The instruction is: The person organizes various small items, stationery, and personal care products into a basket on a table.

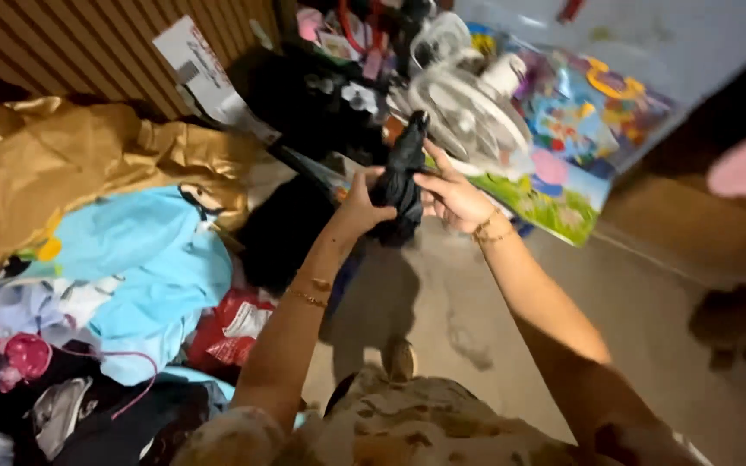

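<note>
Between both hands, crumpled black garment (399,181)

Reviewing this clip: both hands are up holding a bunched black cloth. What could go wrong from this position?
1. The black cloth is gripped between the left hand and right hand right in front of the white fan; a swing could knock it over.
2. The clothes pile lies beside the person's foot; a step left might catch on it.
</note>
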